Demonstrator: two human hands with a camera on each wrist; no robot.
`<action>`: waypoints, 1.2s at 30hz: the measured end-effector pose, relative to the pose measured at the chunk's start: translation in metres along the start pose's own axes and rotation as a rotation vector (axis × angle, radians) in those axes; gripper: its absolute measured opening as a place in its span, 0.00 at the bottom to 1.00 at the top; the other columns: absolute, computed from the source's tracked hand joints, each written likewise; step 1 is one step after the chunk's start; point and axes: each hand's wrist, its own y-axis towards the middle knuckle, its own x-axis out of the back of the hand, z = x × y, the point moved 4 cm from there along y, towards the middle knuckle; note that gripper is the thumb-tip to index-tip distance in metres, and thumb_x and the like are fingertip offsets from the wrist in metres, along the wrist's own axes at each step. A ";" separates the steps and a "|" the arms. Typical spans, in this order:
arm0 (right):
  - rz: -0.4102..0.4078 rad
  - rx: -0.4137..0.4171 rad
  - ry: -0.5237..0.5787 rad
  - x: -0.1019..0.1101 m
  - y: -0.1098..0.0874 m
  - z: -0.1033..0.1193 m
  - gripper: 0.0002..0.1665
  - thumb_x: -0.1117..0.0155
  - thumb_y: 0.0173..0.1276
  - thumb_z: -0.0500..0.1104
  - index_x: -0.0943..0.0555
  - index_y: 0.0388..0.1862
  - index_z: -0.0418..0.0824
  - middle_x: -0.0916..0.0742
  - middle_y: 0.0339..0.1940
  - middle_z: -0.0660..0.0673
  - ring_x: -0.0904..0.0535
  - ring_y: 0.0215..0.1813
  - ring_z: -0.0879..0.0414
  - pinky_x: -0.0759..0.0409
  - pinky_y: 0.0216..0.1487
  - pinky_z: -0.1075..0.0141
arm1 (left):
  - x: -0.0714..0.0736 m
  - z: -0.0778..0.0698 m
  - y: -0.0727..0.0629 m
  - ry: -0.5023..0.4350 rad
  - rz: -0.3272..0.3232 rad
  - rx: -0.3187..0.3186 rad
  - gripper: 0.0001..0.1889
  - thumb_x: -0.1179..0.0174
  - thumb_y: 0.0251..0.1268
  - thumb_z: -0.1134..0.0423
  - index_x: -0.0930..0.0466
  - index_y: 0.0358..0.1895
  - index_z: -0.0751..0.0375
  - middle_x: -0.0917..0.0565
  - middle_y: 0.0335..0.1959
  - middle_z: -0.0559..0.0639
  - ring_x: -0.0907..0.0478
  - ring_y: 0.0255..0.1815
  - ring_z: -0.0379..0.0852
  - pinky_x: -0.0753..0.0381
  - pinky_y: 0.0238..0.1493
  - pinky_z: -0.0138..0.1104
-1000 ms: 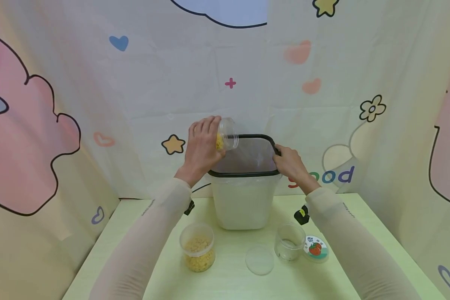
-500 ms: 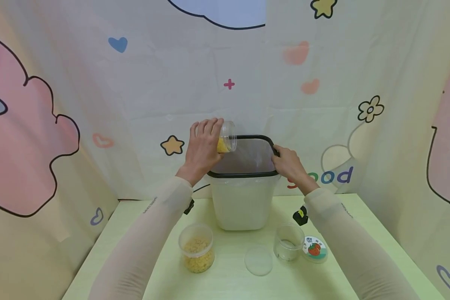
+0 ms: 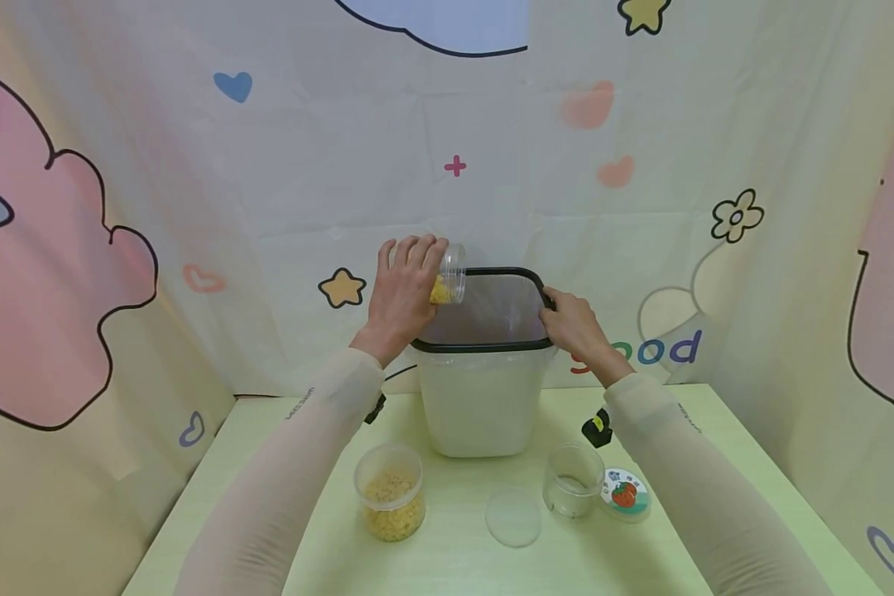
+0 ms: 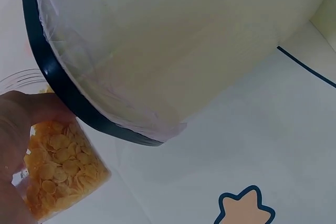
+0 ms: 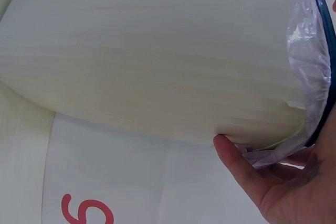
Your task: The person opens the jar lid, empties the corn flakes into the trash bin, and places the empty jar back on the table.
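Note:
My left hand (image 3: pixel 402 290) grips a clear plastic jar (image 3: pixel 454 263), tipped on its side above the left part of a trash bin's rim. Yellow flakes (image 4: pixel 63 166), like cornflakes, fill much of the jar in the left wrist view. The white trash bin (image 3: pixel 483 406) stands upright at the back of the table, with a black rim ring (image 3: pixel 484 348) and a thin plastic liner (image 5: pixel 310 51) folded under it. At the bin's right side, my right hand (image 3: pixel 572 323) holds the rim, its thumb (image 5: pixel 236 163) against the outer wall in the right wrist view.
In front of the bin, a second clear jar (image 3: pixel 395 517) holds pale yellow flakes. A translucent round lid (image 3: pixel 514 517) lies on the table (image 3: pixel 454 571), beside another clear jar (image 3: pixel 572 497) and a round lid with a red fruit picture (image 3: pixel 626 495). A patterned cloth (image 3: pixel 343 165) hangs behind.
The tipped jar in my left hand has shifted slightly left and down over the rim. My right hand stays on the bin, and the things on the table have not moved.

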 end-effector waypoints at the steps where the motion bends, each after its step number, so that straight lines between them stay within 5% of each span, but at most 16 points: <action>1: 0.000 0.000 0.000 0.000 0.000 0.000 0.33 0.60 0.75 0.44 0.43 0.77 0.34 0.30 0.73 0.30 0.26 0.62 0.39 0.25 0.60 0.49 | 0.000 0.000 0.000 0.004 0.003 -0.002 0.44 0.27 0.50 0.59 0.41 0.71 0.54 0.31 0.69 0.53 0.37 0.70 0.54 0.43 0.75 0.52; 22: 0.013 -0.013 0.003 0.000 -0.001 0.000 0.33 0.59 0.76 0.44 0.43 0.77 0.35 0.30 0.72 0.31 0.26 0.55 0.40 0.25 0.45 0.59 | -0.002 -0.003 0.001 0.051 -0.009 -0.062 0.42 0.29 0.49 0.65 0.40 0.70 0.50 0.30 0.68 0.50 0.37 0.71 0.53 0.45 0.76 0.51; 36: 0.003 -0.002 0.000 0.000 -0.002 0.000 0.33 0.60 0.76 0.44 0.43 0.77 0.35 0.29 0.72 0.31 0.25 0.57 0.41 0.25 0.53 0.53 | -0.004 -0.005 0.000 0.068 0.015 -0.076 0.43 0.27 0.49 0.62 0.39 0.71 0.47 0.31 0.70 0.50 0.39 0.72 0.53 0.48 0.78 0.50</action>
